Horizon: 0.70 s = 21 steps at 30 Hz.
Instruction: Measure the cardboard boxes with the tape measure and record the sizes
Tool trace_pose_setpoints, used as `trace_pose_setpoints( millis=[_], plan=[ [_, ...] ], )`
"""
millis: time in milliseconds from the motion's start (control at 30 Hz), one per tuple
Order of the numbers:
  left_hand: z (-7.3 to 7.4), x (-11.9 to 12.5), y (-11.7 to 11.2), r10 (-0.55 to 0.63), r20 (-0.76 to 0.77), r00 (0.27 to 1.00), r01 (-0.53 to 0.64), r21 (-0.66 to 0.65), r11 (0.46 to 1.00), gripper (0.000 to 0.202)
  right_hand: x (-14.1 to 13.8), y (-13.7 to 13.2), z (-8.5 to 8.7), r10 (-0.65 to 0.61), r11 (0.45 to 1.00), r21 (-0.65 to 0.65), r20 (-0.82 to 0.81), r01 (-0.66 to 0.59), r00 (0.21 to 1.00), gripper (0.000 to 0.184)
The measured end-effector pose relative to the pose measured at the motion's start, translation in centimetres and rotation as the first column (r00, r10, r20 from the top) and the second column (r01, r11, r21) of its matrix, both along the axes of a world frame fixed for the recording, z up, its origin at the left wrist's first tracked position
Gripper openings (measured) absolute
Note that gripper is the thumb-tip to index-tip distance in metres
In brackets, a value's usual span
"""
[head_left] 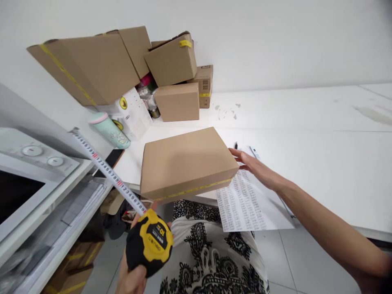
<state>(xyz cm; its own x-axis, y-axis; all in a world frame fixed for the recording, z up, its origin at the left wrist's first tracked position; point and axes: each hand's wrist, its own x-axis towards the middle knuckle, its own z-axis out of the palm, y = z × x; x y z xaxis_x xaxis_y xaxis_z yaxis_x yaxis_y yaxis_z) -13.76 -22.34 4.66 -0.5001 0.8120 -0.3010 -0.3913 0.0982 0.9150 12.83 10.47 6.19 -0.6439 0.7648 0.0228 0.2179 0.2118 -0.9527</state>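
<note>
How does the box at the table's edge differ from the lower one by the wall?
The front box is flatter, with yellow tape along one edge; the wall box shows none. The right hand touches the front box; the wall box bears another box. Both are brown cardboard.

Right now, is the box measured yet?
Not yet, it seems. Done: the tape is pulled out, and the box lies at the table edge. In hand: the left hand grips the tape measure; the right hand touches the box's right end. Left: the tape points away to the left, not along the box, and the pen lies untouched.
</note>
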Motion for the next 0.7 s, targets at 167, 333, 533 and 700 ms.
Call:
trace_pose_setpoints(
  millis=[167, 333, 533, 700],
  plan=[
    [2.8, -0.2, 3.6, 0.240, -0.062, 0.969, -0.224, 0.195, 0.955, 0.119, -0.8, -3.0, 3.0, 0.191, 0.970, 0.145, 0.027, -0.193, 0.981, 0.070],
    [5.6, -3.1, 5.7, 0.232, -0.186, 0.955, -0.150, 0.371, 0.917, 0.105, -2.0, -2.6, 4.7, 0.072, 0.957, 0.280, 0.047, -0.082, 0.996, 0.075],
    [1.2, -8.8, 5.2, 0.209, -0.140, 0.968, -0.172, 0.235, 0.957, 0.095, -1.5, -3.7, 0.7, 0.144, 0.968, 0.188, 0.114, -0.163, 0.983, 0.074],
    [-0.2, -10.4, 5.5, 0.174, -0.035, 0.984, -0.161, 0.235, 0.959, 0.094, -1.6, -5.6, 0.5, 0.243, 0.952, 0.166, 0.102, -0.257, 0.965, 0.081]
  ],
)
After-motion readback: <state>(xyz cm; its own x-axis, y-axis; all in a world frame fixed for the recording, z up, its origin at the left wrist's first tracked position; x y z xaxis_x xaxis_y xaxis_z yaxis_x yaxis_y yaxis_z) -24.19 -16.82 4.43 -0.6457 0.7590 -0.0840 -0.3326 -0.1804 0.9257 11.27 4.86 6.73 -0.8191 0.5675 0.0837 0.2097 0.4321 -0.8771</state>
